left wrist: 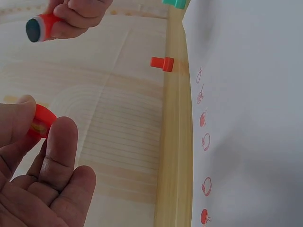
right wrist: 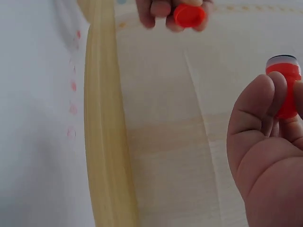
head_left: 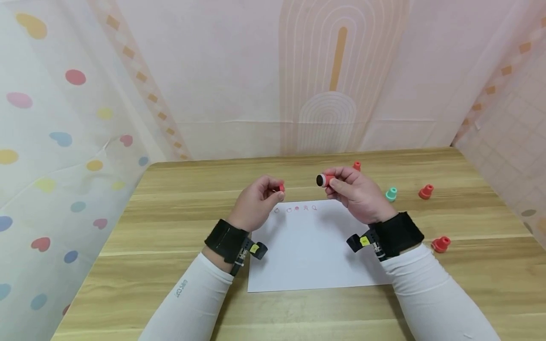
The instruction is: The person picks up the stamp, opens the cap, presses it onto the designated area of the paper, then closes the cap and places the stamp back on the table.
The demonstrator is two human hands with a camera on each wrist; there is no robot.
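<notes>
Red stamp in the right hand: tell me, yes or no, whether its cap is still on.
No: the red stamp shows its bare dark pad, and the left hand pinches the red cap apart from it.

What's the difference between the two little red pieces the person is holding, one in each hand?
The red cap in the left hand is a short hollow cup; the red stamp in the right hand is a longer barrel with a dark round face. The cap is smaller. Both are red plastic, pinched in fingertips above the paper.
</notes>
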